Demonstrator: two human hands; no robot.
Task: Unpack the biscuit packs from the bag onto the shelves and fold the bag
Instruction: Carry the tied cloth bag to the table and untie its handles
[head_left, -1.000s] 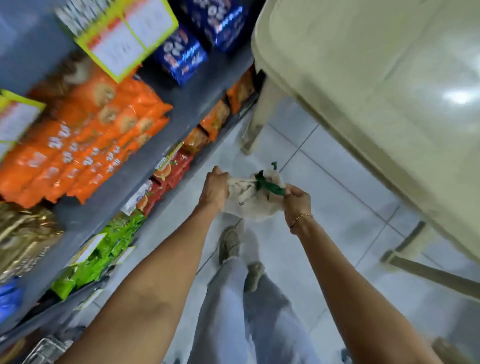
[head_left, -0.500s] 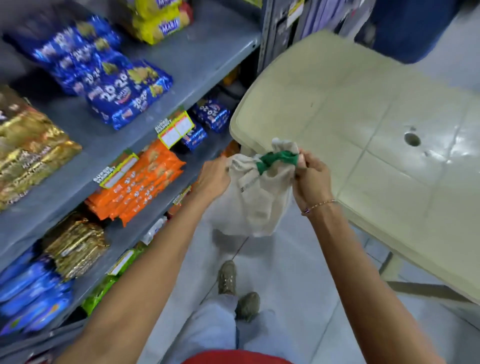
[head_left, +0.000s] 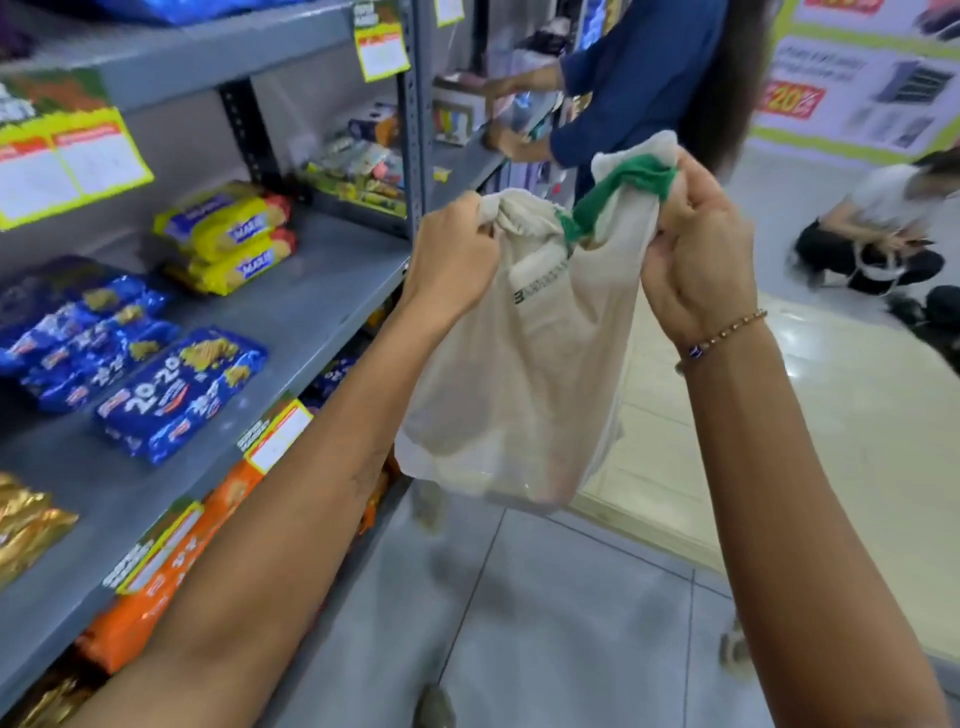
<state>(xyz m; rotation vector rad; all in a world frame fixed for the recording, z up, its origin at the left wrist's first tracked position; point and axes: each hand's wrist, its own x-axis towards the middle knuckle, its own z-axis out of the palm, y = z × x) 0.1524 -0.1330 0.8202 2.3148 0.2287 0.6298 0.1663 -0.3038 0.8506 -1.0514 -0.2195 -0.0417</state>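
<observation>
A: Why do we hold the bag (head_left: 519, 364) up by its two top corners?

B: Our left hand (head_left: 452, 260) has its fingers (head_left: 480, 205) curled tight round the bunched cloth at one corner, and our right hand (head_left: 696, 249) grips the other corner together with the green handle (head_left: 613, 200). Held so, in the air beside the shelf (head_left: 322, 312), the cloth hangs down flat between the hands, which we judge suits folding.

A: Is anything left inside it?

B: It hangs slack and thin, so we judge it empty, though the inside is hidden. Blue biscuit packs (head_left: 176, 389) and yellow packs (head_left: 228, 234) lie on the shelf to our left, well apart from the bag.

A: And the step in hand?

B: Probably squaring the top edge before the first fold. The table (head_left: 831, 467) just beyond the bag could serve as a flat place to press it.
</observation>
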